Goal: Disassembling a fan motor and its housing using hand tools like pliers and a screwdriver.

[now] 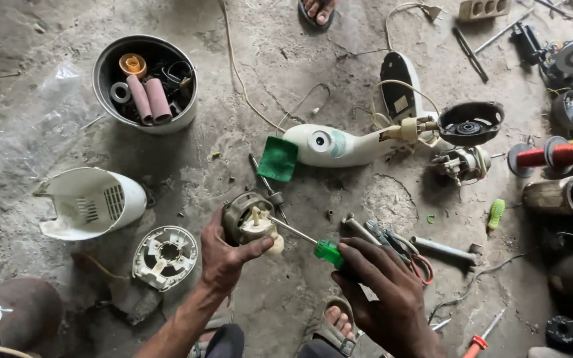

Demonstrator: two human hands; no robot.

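Motor unit (250,222), a small round metal core with a cream plastic piece on top, sits low over the concrete floor (286,292) in our left hand (223,255), fingers wrapped under it and thumb pressed across the cream part. We judge it dense and stiff for its size, best held by the metal ring, since the plastic top looks easier to crack. Our right hand (382,285) is closed around the green handle of a screwdriver (310,242), its thin shaft reaching into the unit. Just right of the handle lie pliers (399,242). Farther out rest a white appliance body (339,144), a green cloth (278,159), a white housing (94,202) and a bucket (104,59) of parts.
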